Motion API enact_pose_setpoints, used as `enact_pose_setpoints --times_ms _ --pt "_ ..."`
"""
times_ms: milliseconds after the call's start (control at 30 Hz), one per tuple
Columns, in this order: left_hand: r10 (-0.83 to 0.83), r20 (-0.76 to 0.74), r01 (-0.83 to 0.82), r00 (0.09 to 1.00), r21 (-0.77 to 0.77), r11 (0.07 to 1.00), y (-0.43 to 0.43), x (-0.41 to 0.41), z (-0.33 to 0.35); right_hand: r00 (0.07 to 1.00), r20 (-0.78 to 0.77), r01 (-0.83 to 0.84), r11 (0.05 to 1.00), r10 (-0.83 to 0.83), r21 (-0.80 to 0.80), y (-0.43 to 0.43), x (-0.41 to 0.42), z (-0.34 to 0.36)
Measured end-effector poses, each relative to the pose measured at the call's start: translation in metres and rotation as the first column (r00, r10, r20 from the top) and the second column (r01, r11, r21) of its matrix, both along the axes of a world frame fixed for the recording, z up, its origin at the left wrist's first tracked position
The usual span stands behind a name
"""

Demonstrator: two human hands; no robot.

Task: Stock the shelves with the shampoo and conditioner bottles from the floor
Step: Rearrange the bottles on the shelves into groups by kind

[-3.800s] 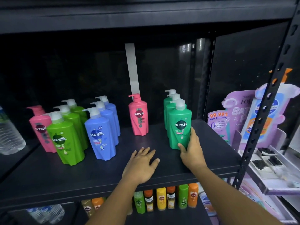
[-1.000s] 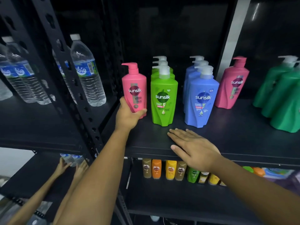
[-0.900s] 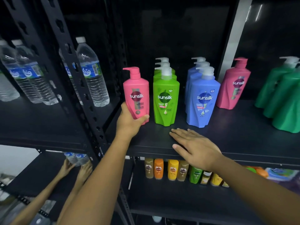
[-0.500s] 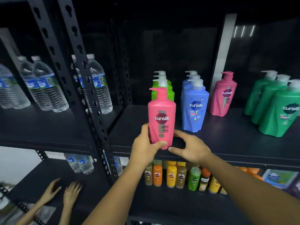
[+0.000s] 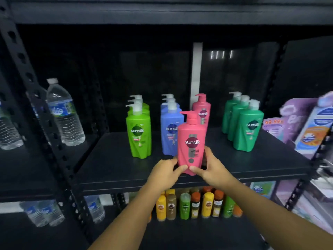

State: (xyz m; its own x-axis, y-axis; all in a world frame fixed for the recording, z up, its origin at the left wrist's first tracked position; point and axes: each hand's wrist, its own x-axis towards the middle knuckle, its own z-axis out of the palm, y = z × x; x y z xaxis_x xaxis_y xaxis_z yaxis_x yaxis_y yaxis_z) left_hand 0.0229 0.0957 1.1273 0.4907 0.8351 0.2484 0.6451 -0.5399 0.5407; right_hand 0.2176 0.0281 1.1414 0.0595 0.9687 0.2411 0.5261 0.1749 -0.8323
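Pink bottle (image 5: 191,141): moved rightward, left hand (image 5: 165,171) and right hand (image 5: 215,170) gripping its base (regrouping by colour, apparently). Next, likely: stand it before pink twin (image 5: 202,110).

Black metal shelving (image 5: 180,183) fills the frame under dim, cool light, its middle shelf (image 5: 270,163) matte and dark. A slotted upright (image 5: 23,56) rises at left, dividing it from a neighbouring bay (image 5: 27,177); a second upright (image 5: 302,188) stands at right. Behind, a dark glossy back panel (image 5: 153,78) is split by a pale vertical strip (image 5: 197,69), with short bright bars of reflected light (image 5: 221,54) just beside it. A top shelf (image 5: 162,13) spans overhead.
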Motion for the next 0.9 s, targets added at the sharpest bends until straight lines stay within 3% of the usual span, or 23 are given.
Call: enact_pose_setpoints --times_ms 200,467,767,833,900 --pt "-0.091 -0.306 0.091 0.948 -0.016 0.996 0.019 0.076 -0.002 0.987 0.060 0.153 0.987 -0.150 -0.045 0.006 0.067 0.000" --pt "-0.029 -0.354 0.009 0.935 -0.057 0.998 0.026 0.106 0.001 0.986 0.038 0.165 0.984 -0.163 -0.061 0.058 0.113 0.003" --pt "0.025 -0.271 -0.056 0.962 -0.107 0.993 0.033 0.105 -0.004 0.992 -0.033 0.121 0.992 -0.122 -0.032 0.114 0.127 -0.011" --pt "0.051 -0.194 -0.077 0.980 -0.125 0.989 0.035 0.105 -0.006 0.991 -0.042 0.131 0.991 -0.131 0.005 0.117 0.127 -0.019" --pt "0.102 -0.010 -0.102 0.995 -0.153 0.983 0.039 0.108 -0.002 0.989 -0.046 0.143 0.988 -0.140 0.052 0.119 0.127 -0.023"
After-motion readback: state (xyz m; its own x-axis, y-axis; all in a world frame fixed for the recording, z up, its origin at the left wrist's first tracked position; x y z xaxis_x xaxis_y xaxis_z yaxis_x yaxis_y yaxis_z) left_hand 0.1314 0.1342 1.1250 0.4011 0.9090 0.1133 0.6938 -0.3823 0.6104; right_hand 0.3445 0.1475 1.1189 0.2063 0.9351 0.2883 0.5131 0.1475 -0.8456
